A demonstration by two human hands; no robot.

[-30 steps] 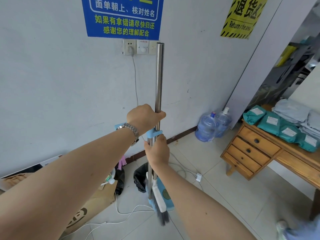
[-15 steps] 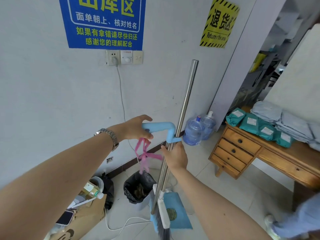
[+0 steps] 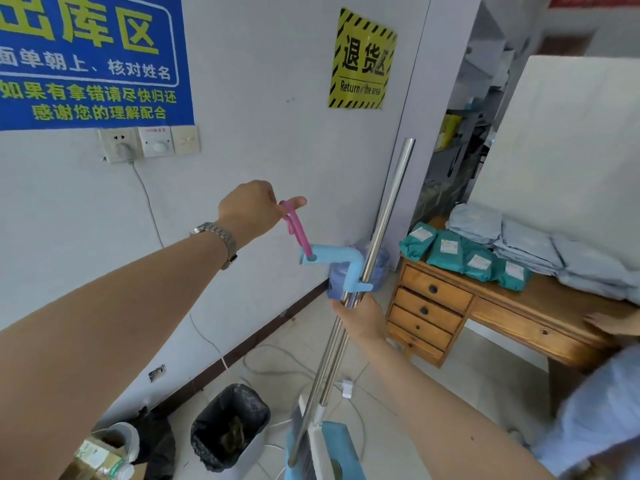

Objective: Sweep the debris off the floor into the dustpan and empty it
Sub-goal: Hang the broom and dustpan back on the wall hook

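Two steel poles (image 3: 349,327) rise side by side from the floor, and the person's right hand (image 3: 362,318) is wrapped around both of them just under a pale blue plastic handle (image 3: 341,263) that juts out sideways from the shafts. That fist is fully closed on the metal, knuckles toward the wall. The left hand (image 3: 251,211), a metal watch (image 3: 218,237) on its wrist, is raised above and to the side of the handle; its fingers are curled with one fingertip sticking out, and a pink strap (image 3: 296,230) is hooked over them, running taut down to the free end of the blue handle. Down at the bottom edge of the view the poles meet the broom head (image 3: 304,455) and the blue dustpan (image 3: 341,448), which sit together, upright, close to the person's feet. Just beside them, toward the wall, stands a bin lined with a black bag (image 3: 230,431), with some dark rubbish inside. White cables trail over the tiled floor (image 3: 450,382) behind it. To the right a wooden desk (image 3: 485,306) with drawers carries teal parcels (image 3: 464,254) and grey ones stacked behind. On the wall hang a blue sign (image 3: 90,60), a yellow hazard sign (image 3: 362,60) and a row of sockets (image 3: 149,143).
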